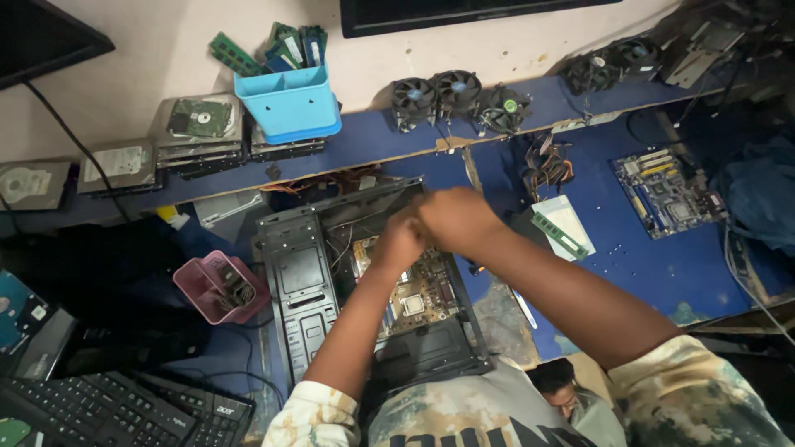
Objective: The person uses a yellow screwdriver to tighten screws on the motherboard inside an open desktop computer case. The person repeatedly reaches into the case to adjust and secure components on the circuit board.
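Observation:
An open black computer case [302, 273] lies flat on the blue bench, with a motherboard [418, 298] and its bare processor socket showing inside. Both hands meet over the upper part of the board. My left hand [399, 240] is curled, and my right hand [457, 217] is closed over or beside it. Both are blurred. What they grip is hidden between them, so I cannot tell whether they hold anything.
A memory stick [560, 236] lies on a white box right of the case. A second motherboard [667, 192] sits far right. Cooler fans [455, 95], stacked hard drives [199, 128] and a blue bin [290, 103] line the shelf. A pink bin [217, 285] and keyboards [124, 410] are on the left.

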